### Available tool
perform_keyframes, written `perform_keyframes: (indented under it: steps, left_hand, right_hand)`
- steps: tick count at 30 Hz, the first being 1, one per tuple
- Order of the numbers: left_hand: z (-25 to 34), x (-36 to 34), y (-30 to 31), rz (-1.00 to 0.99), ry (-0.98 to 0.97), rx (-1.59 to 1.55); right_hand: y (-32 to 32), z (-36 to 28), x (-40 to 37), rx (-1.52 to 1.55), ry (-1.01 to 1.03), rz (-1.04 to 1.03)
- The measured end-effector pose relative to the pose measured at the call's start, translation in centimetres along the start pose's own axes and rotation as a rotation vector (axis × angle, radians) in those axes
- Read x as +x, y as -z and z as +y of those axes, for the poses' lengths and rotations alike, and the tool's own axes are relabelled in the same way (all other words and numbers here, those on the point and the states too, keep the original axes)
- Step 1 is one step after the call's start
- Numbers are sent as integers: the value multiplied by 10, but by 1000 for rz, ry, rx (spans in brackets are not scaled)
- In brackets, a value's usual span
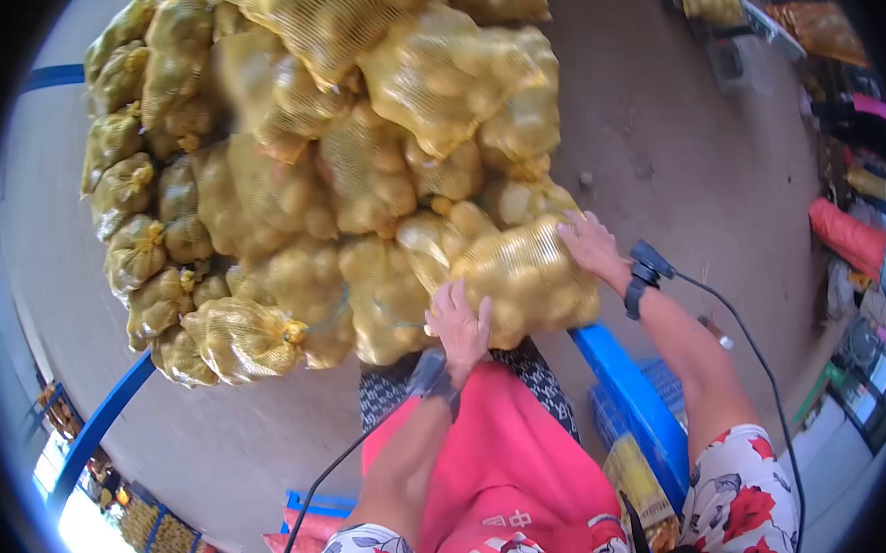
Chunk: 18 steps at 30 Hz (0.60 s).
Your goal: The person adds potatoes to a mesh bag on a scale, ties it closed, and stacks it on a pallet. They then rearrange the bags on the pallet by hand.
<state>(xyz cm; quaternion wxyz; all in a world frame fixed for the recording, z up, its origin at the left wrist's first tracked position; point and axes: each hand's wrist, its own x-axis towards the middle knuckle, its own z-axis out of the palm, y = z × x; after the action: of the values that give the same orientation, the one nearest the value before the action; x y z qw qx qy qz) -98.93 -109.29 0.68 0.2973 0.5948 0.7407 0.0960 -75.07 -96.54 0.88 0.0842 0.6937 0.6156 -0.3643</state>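
Observation:
A yellow mesh bag [528,277] full of round, pale produce lies at the near right corner of a large stack of similar bags. My left hand [458,321] rests against its left end, fingers stretched out and spread. At the bag's upper right end, my right hand [592,244] lies with extended fingers touching the mesh. Neither hand is visibly wrapped around the bag. To the left, another filled mesh bag [246,337] has its gathered, tied end turned toward me. What supports the stack is mostly hidden.
Blue metal bars [96,435] stand out at the left and another blue bar [635,402] is at the near right. A blue crate [625,407] sits beside it. Cables hang from both wrists. More goods, including a red sack [850,240], line the right side.

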Motion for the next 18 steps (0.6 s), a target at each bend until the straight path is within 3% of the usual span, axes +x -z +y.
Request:
perform_keyframes:
  steps: [1, 2, 4, 6, 8, 9, 11, 15, 18]
  left_hand:
    - [-6, 16, 11, 37, 0, -4]
    - [-17, 30, 24, 140, -16, -147]
    - [-35, 56, 54, 228, 50, -249]
    - [-59, 81, 75, 187, 135, -379]
    - [-78, 99, 94, 130, 224, -507]
    - [-85, 103, 103, 115, 225, -551]
    - [-101, 102, 112, 68, 240, -647]
    - [-148, 75, 79, -32, 342, -766]
    - [-120, 54, 90, -197, 485, -1059]
  right_hand:
    - [16, -11, 7, -66, -72, 27]
    - [37, -19, 23, -49, 217, 196]
    - [85, -71, 63, -17, 480, 538]
    - [124, -121, 109, -120, 460, 602]
    - [134, -141, 158, -122, 332, 379]
    - [141, -152, 167, -127, 340, 380]
    - [149, -168, 174, -181, 291, 53]
    - [137, -170, 170, -262, 276, 163]
    - [131, -206, 122, -143, 264, 186]
